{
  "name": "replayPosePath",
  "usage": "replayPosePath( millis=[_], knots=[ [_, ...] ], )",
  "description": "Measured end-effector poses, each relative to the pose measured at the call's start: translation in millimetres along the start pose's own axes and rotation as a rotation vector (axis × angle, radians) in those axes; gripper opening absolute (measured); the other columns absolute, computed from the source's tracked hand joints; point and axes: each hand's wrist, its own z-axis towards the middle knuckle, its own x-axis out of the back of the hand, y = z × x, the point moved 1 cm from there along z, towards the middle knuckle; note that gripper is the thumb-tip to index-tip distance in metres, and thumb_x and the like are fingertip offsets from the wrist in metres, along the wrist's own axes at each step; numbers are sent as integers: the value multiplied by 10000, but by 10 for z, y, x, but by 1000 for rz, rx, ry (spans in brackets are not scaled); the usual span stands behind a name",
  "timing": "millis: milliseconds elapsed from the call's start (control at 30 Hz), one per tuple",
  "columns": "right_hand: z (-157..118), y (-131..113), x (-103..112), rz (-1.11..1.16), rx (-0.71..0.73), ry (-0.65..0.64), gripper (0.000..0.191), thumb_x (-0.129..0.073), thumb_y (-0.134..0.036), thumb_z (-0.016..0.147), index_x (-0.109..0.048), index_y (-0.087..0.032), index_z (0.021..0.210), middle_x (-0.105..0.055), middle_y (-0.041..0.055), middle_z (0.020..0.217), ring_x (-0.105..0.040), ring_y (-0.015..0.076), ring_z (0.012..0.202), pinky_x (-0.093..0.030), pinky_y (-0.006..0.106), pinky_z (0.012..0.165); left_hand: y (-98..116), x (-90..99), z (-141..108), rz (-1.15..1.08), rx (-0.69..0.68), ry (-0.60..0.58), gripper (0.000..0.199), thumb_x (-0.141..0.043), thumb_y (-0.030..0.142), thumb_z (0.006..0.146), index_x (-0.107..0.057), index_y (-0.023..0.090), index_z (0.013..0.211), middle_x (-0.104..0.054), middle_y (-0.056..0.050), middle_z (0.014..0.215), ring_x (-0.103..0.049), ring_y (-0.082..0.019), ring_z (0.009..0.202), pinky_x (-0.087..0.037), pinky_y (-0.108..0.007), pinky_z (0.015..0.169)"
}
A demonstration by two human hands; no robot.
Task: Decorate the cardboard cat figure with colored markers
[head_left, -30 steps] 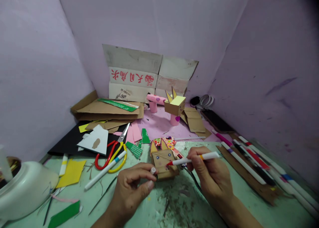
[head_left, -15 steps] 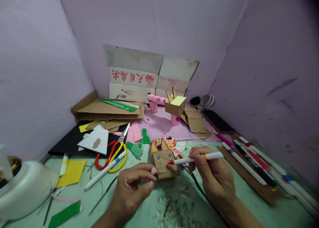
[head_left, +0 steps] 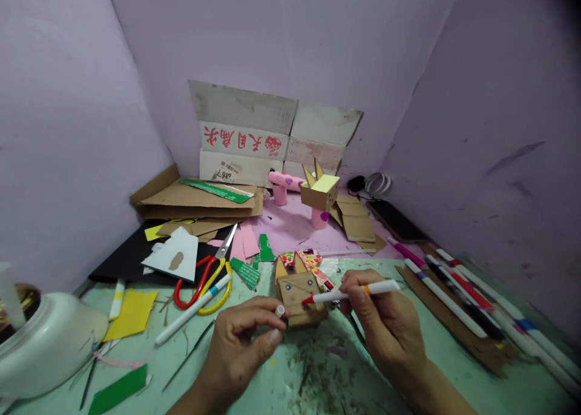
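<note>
A small cardboard box head [head_left: 297, 291] with pointed ears and drawn eyes sits at the centre of the green table, with patterned floral pieces [head_left: 313, 259] behind it. My right hand [head_left: 385, 321] grips a white marker [head_left: 340, 296] with an orange band; its red tip meets the lower face of the box. At the box's left edge is my left hand [head_left: 245, 342], holding a small white cap [head_left: 279, 311] between its fingers. Its thumb reaches toward the box's lower corner.
Scissors [head_left: 215, 267] and a white marker [head_left: 193, 310] lie at left, near yellow paper [head_left: 132, 313]. Further back stands a pink figure with a box head [head_left: 320, 191]. Several markers [head_left: 447, 297] and a phone [head_left: 396, 220] lie at right. A white pot [head_left: 54, 342] stands front left.
My right hand and the marker have shifted slightly left, and the red tip is a little lower on the box face. My left hand and the box stay in place.
</note>
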Motion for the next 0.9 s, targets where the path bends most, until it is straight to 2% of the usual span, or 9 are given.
replayPosePath(
  millis=[167,367,500,600,667,733,833,900],
  knots=[
    [-12,6,-1,52,-15,-1,174,-427,-197,987,-563,-239,888,-535,-45,648,-538,115,596,-420,227,571,29,-4,1,1,20,-3,54,-734,273,761,-785,256,763,-746,-49,881,-687,-175,845,-524,-219,767],
    [-6,18,-5,69,-23,-6,172,-443,-229,990,-577,-233,881,-550,-36,657,-531,115,574,-410,231,540,-6,12,-10,1,12,-7,64,-737,284,760,-786,243,756,-744,-60,870,-688,-185,833,-528,-232,751],
    [16,12,-14,217,-133,93,236,-447,-304,1002,-584,-225,827,-531,-29,615,-502,124,548,-404,241,528,-17,19,-13,18,-10,2,63,-716,254,776,-778,248,784,-743,-55,902,-686,-191,858,-533,-250,766],
    [10,-26,-28,390,-205,156,229,-449,-342,1003,-603,-238,869,-552,-24,629,-499,127,545,-422,246,541,34,28,-17,87,-81,3,102,-688,180,781,-766,243,799,-742,-52,914,-689,-188,864,-534,-256,774],
    [-11,-74,-38,455,-197,157,195,-452,-341,1003,-610,-257,922,-564,-27,638,-526,134,581,-448,253,587,96,28,-18,139,-148,-14,142,-669,127,774,-760,233,803,-742,-58,907,-693,-193,859,-538,-267,772],
    [-40,-132,-47,463,-161,139,184,-450,-341,1004,-607,-268,941,-567,-32,651,-542,135,628,-471,270,694,160,19,-17,174,-206,-41,187,-653,82,759,-756,227,817,-740,-60,893,-695,-193,844,-544,-273,763],
    [-74,-204,-63,431,-87,93,172,-450,-326,1006,-602,-269,946,-566,-36,657,-543,141,686,-450,315,861,239,-8,-18,221,-274,-66,230,-643,43,733,-749,222,831,-739,-58,880,-693,-185,823,-550,-269,745],
    [-84,-226,-73,419,-45,59,161,-448,-309,1006,-597,-271,959,-564,-35,662,-540,148,704,-432,335,900,269,-29,-16,248,-295,-86,225,-634,36,725,-742,210,816,-738,-63,869,-690,-182,802,-553,-270,730]
  ],
)
